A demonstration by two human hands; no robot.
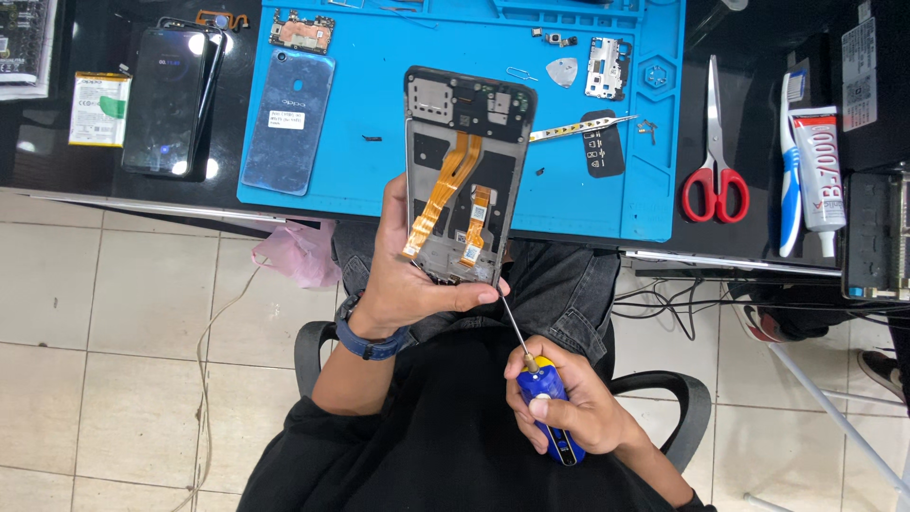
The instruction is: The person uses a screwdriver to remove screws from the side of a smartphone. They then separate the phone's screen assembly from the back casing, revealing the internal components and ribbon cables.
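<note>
An opened phone frame (pixel 463 180) was held upright in the left hand (pixel 409 275), gripped near its lower end, with the fingers wrapped behind it and the thumb pressed across its bottom edge. Orange flex cables (pixel 445 190) were exposed inside the frame. A blue and yellow screwdriver (pixel 540 398) was clenched in the right hand (pixel 569 403), the fingers curled tightly round the handle, and its thin shaft was angled up so that the tip met the bottom edge of the frame just beside the left thumb. Both hands were kept above the lap, short of the worktop edge.

Behind the frame, a blue work mat (pixel 379 161) was spread on the dark worktop (pixel 95 161). On the mat were laid a blue phone back cover (pixel 289 118), a circuit board (pixel 301 30), tweezers (pixel 583 128), a grey pick (pixel 562 71) and a small metal plate (pixel 604 68); part of the mat was hidden by the raised frame. To the left of the mat a dark phone (pixel 171 100) and a flat battery (pixel 99 108) were set. To the right, well apart from the hands, red-handled scissors (pixel 715 171), a toothbrush (pixel 789 171) and a glue tube (pixel 820 171) were placed.
</note>
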